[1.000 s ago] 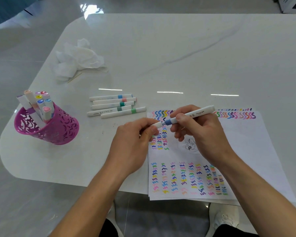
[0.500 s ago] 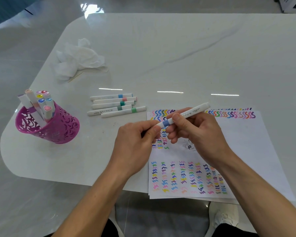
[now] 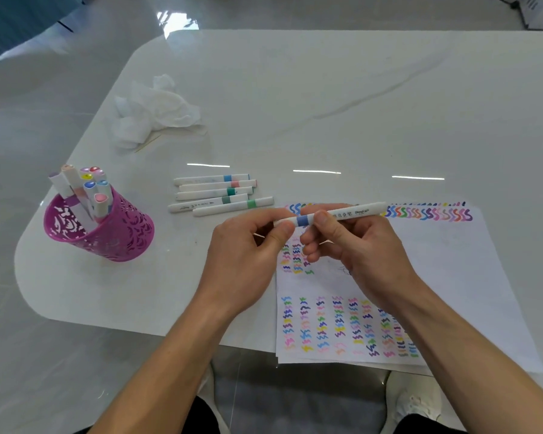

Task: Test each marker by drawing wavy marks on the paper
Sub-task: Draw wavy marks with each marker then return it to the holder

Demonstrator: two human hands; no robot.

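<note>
A white marker with a blue band (image 3: 342, 213) is held level above the paper (image 3: 458, 277), which carries rows of coloured wavy marks. My right hand (image 3: 355, 249) grips the marker's barrel just right of the blue band. My left hand (image 3: 248, 245) pinches the marker's left end, the cap end, between thumb and fingers. Several white markers (image 3: 220, 195) lie side by side on the table left of the paper. A purple cut-out cup (image 3: 98, 227) at the left holds several more markers standing upright.
A crumpled white tissue (image 3: 154, 111) lies at the back left of the white marble table (image 3: 326, 98). The paper stack overhangs the table's near edge. The table's rounded corner lies just left of the cup.
Both hands have lifted the marker a little and turned it closer to level. My left hand has closed tighter on its left end.
</note>
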